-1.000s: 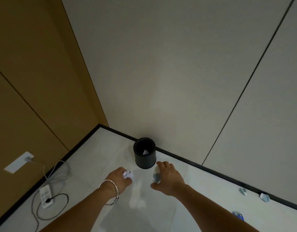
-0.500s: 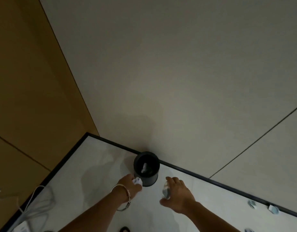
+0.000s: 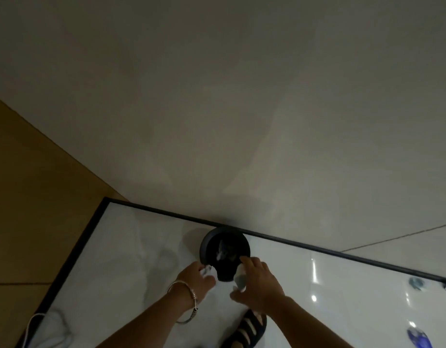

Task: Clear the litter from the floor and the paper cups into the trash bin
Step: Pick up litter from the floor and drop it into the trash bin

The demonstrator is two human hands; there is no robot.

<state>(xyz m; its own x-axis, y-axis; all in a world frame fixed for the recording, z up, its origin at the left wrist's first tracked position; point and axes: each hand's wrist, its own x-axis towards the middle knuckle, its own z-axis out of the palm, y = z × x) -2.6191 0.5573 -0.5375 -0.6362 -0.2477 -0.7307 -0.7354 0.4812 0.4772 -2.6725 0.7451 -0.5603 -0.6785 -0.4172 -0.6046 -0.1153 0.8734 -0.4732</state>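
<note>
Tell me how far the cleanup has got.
Done: some scraps already lie in the bin. In hand: the left hand holds a white wad and the right hand a cup, both at the bin's rim, not yet dropped. Left: litter at the far right and a blue piece nearer.
</note>
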